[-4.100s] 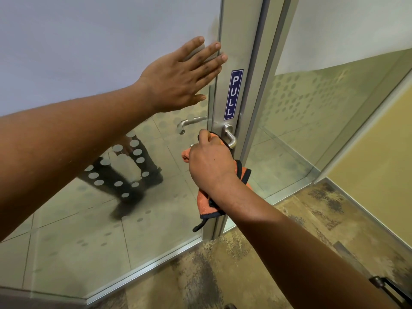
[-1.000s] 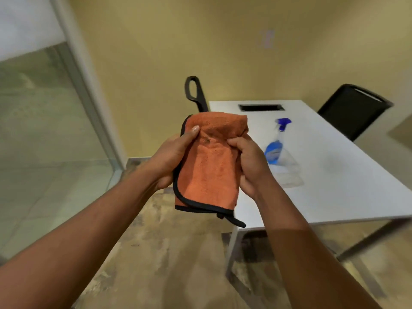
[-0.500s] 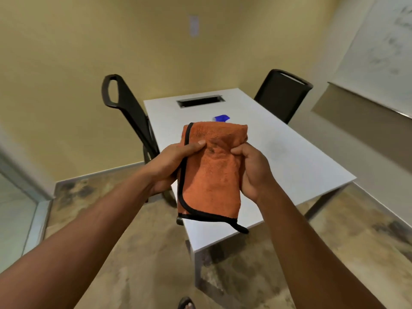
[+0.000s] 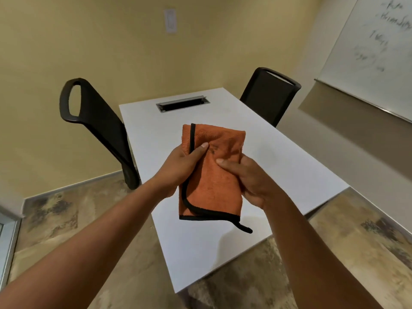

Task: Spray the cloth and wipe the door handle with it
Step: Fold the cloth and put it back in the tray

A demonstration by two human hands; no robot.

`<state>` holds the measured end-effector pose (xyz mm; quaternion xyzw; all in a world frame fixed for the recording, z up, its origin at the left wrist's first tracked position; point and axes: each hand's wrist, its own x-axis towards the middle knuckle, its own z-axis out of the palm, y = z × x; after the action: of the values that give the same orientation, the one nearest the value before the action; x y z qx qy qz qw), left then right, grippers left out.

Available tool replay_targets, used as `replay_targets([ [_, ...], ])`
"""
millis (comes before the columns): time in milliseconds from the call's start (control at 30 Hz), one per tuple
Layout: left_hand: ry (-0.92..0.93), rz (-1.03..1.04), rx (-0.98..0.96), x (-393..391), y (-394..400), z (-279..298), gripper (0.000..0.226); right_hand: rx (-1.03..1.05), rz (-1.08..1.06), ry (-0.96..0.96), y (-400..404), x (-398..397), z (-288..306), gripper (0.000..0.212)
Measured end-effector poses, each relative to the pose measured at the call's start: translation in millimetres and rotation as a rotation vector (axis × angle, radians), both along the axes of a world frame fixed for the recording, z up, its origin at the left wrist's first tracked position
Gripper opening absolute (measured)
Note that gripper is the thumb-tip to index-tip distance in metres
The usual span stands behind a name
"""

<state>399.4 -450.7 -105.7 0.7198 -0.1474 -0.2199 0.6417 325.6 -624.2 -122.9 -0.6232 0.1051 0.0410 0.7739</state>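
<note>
Two forearms enter from the bottom edge, both hands raised over the near half of the worktop (image 4: 278, 152). Left hand (image 4: 178, 170) grips the left edge of the orange cloth (image 4: 214, 175), thumb pressed on the front along the black hem, the other fingers hidden behind. Right hand (image 4: 252, 181) holds the right edge, thumb laid flat on the front face, fingers curled behind the fabric. The cloth is folded into a tall rectangle, hanging upright between the hands, clear of the worktop, with a black loop dangling from its lower right corner. Step in hand looks like refolding or setting the cloth down. To do it well: keep the fold flat, align the hems, expose a clean face, lower it onto the near edge without letting layers slip. No spray bottle or door handle in view. Farther back: a cable slot (image 4: 182, 104) near the far edge of the worktop, a whiteboard (image 4: 374, 52) on the right wall, a wall switch plate (image 4: 170, 20). Counts: one cloth, two hands, one worktop, two black chairs, one (image 4: 98, 121) at the far left corner and one (image 4: 269, 94) at the far right corner.
</note>
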Motion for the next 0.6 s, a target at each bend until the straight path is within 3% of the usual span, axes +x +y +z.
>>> replay_targets([
  [133, 0.004, -0.001, 0.064, 11.8, -19.0, -7.6, 0.020, -0.037, -0.046, -0.041, -24.1, 16.2, -18.5, 0.044],
  [300, 0.059, -0.170, 0.102, 26.5, -27.0, -19.1, 0.049, -0.016, -0.016, -0.028, -66.3, 44.7, -33.2, 0.041],
  [433, 0.163, -0.112, 0.067, 28.7, -46.3, -36.3, 0.068, 0.037, 0.016, -0.018, -94.0, 72.9, -32.2, 0.041],
  [600, 0.176, 0.047, 0.058, 31.8, -70.8, -44.6, 0.054, 0.101, 0.209, 0.081, -126.7, 99.9, -31.5, 0.050],
])
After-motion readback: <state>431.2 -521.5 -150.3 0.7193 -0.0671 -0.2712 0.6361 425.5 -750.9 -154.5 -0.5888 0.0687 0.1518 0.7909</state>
